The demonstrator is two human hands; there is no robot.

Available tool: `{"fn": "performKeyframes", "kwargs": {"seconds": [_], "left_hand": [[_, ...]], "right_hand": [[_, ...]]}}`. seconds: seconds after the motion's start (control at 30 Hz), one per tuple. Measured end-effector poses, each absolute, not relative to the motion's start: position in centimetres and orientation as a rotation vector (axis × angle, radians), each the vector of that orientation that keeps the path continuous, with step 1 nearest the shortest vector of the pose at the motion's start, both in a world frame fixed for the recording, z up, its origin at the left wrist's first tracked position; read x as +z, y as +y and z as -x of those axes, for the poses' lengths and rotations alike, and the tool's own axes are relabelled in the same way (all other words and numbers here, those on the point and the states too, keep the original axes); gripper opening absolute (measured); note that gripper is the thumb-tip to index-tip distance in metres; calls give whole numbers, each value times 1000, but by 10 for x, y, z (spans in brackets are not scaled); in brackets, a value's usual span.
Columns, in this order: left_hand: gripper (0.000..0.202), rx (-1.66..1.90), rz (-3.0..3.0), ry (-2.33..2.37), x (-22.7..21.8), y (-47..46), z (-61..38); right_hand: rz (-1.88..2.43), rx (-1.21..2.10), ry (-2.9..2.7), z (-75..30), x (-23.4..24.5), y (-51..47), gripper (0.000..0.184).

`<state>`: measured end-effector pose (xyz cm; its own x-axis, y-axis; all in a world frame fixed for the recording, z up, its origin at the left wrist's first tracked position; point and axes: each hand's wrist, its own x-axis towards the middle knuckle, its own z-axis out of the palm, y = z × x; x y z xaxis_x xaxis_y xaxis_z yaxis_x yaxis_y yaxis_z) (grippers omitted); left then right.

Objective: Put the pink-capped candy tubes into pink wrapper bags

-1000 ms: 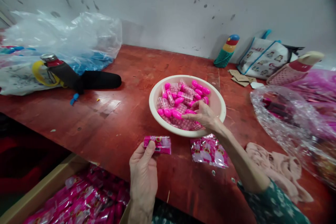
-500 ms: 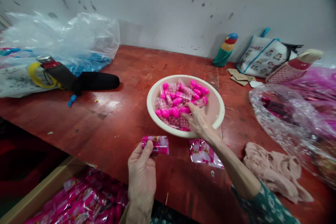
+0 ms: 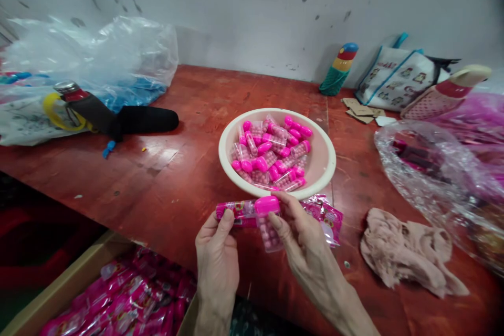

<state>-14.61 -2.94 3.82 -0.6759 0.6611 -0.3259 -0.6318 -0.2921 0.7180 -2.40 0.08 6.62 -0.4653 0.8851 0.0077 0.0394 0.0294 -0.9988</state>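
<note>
My left hand pinches a pink printed plastic sleeve between thumb and fingers, its clear end pointing right. Between the thumb and fingers of my right hand is a small clear bottle with a bright pink cap, filled with pink balls. The cap is up, and the bottle overlaps the right end of the sleeve; I cannot tell whether they touch. Just beyond my hands stands a cream basin holding many similar bottles. More pink printed sleeves lie flat on the table, partly behind my right hand.
At lower left, a cardboard box holds many filled pink packets. A crumpled beige cloth and clear plastic wrap lie on the right. Toward the wall are a patterned bag, a covered bottle and, at left, a black-sleeved object.
My right hand has come out of the basin toward me with a pink-capped bottle, up to the sleeve. My left hand keeps its hold, nearly in place.
</note>
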Motion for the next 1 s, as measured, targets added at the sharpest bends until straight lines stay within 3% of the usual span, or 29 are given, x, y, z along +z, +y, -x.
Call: {"fn": "performKeyframes", "kwargs": {"seconds": [0.17,0.43,0.53,0.8,1.0], "left_hand": [[11,1989,-72,1078,40,-31,143],[10,1849,-283,1177,36,-35,142],[13,1785,-402,1224,36,-36,139],[17,1709,-567,1278,33,-36,135],[21,1597,-536,1218,38,-36,134]], "right_hand": [[974,1506,-1548,19,55,-4,33],[982,967,-2006,4,41,-6,36],[982,925,-2079,-3,40,-4,36],[1054,1413,-1837,-10,40,-14,27],[963,1918,-1381,-9,46,-23,33]]}}
